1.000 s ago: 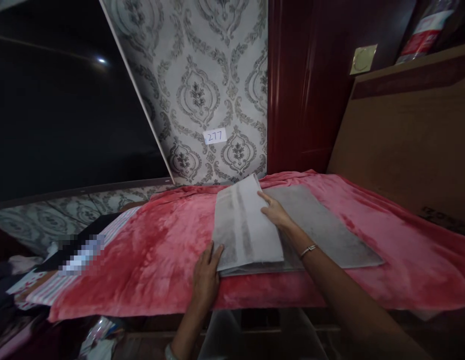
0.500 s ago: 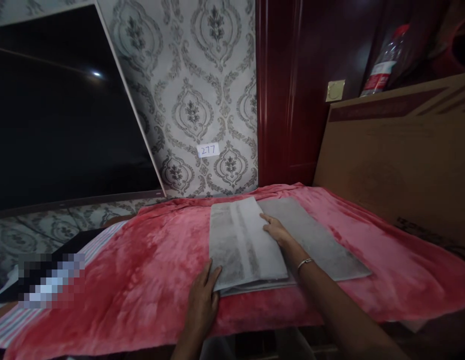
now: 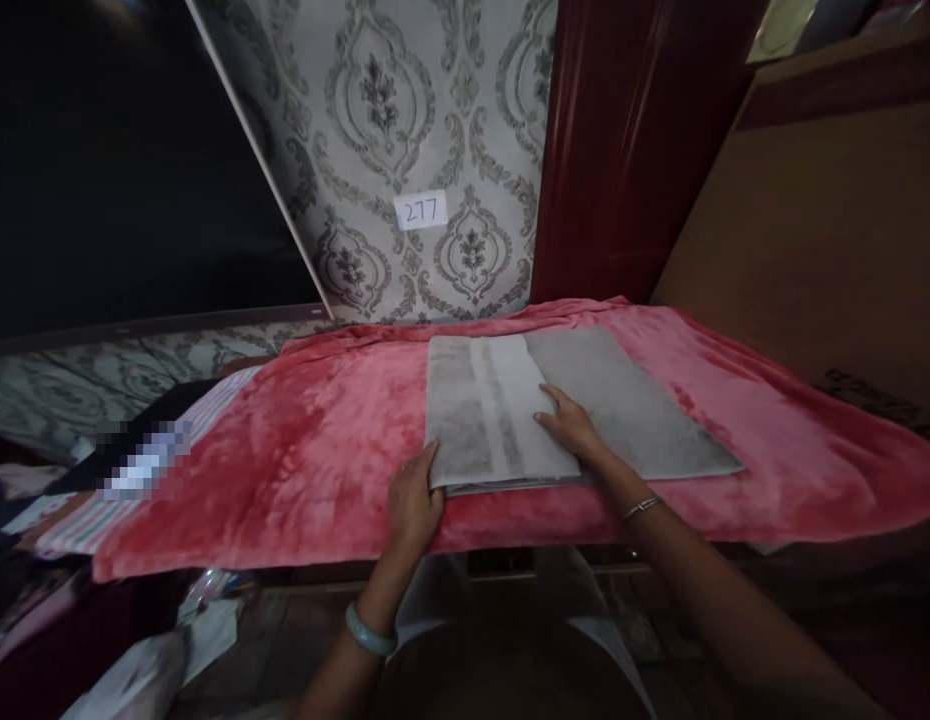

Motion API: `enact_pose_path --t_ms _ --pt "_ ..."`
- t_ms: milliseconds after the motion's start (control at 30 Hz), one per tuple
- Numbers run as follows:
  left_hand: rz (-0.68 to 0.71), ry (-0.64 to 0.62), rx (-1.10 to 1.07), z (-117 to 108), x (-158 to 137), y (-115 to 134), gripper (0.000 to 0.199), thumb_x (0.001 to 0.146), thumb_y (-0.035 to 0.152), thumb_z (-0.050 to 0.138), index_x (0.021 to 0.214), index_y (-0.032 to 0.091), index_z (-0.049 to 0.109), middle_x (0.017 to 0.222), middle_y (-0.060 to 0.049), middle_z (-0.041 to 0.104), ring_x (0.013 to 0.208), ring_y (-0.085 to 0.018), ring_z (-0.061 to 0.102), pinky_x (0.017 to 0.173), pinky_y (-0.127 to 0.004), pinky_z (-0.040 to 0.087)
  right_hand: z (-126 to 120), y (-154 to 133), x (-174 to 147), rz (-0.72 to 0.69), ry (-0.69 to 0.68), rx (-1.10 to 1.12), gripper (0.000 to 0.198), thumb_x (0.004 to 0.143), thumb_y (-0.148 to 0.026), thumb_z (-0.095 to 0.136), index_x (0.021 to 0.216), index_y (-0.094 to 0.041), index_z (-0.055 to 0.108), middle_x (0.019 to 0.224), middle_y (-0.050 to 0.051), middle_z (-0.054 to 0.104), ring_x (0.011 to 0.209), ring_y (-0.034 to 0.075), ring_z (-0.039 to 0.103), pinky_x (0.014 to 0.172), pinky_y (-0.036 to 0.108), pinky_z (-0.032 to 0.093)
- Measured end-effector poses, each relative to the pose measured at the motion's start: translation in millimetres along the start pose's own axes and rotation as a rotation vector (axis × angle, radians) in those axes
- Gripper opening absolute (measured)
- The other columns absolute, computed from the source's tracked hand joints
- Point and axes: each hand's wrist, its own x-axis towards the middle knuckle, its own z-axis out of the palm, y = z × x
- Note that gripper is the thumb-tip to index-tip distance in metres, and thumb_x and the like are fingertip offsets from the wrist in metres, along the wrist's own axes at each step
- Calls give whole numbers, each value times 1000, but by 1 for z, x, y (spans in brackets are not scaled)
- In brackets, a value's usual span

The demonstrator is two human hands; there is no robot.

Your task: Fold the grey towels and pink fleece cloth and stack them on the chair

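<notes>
Head view: cloth [image 3: 459, 410] lies part-folded on blanket [image 3: 322, 450]. Left hand [image 3: 416, 500] at its near-left corner, cannot tell if pinching, likely steadying; right hand [image 3: 574, 425], spread open, on flap [image 3: 521, 375], probably keeping it flat.

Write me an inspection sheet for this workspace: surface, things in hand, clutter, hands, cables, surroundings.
Surface: pinkish-red blanket, spread out, rumpled along the back.
Things in hand: gray cloth with pale bands, partly folded, its doubled part at the left.
Clutter: striped cloth at the far left.
Hands: left hand at the gray cloth's left edge; right hand at the fold's right edge; grip unclear.
Cables: nothing seen.
Surroundings: dark screen, patterned wall, "277" label, cardboard box.
</notes>
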Motion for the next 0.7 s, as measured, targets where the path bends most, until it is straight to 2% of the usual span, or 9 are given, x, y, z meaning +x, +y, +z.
enact_pose_path --t_ms 100,267,433,500,600,700 --pt "1 -33 12 0 0 -1 74 71 2 49 142 20 54 122 -10 69 115 -26 61 103 -44 49 1 4 -7 -34 2 -68 66 77 -23 65 142 -20 54 135 8 64 121 27 59 108 42 42" --pt "9 -81 68 -3 -2 -6 74 69 0 50 140 20 57 105 -10 70 103 -25 64 95 -42 52 6 0 -8 -85 16 -162 62 82 -20 59 144 -18 52 144 10 57 130 25 53 113 40 38" --pt "67 -121 -69 -12 2 -14 68 73 8 52 140 21 57 110 -8 71 105 -24 64 98 -42 51 10 -1 -11 -97 38 -249 59 86 -20 56 144 -17 52 142 12 58 129 25 54 114 39 37" --pt "82 -170 -144 -21 6 -17 63 76 15 55 139 21 59 110 -8 70 101 -23 64 95 -40 53 10 -3 -12 -94 44 -283 57 87 -19 55 144 -18 52 138 12 61 127 25 56 112 39 38" --pt "77 -222 -157 -43 17 -17 53 79 31 60 130 20 66 98 -8 68 90 -23 63 86 -40 55 5 -11 -17 -88 42 -342 53 88 -17 53 141 -19 55 131 14 64 122 28 57 109 42 39" --pt "153 -327 -220 -71 38 -6 44 80 40 61 119 22 73 98 -8 69 93 -23 62 88 -39 53 -1 -27 -25 -125 37 -411 51 88 -18 55 139 -19 58 137 18 59 128 33 52 110 48 36"
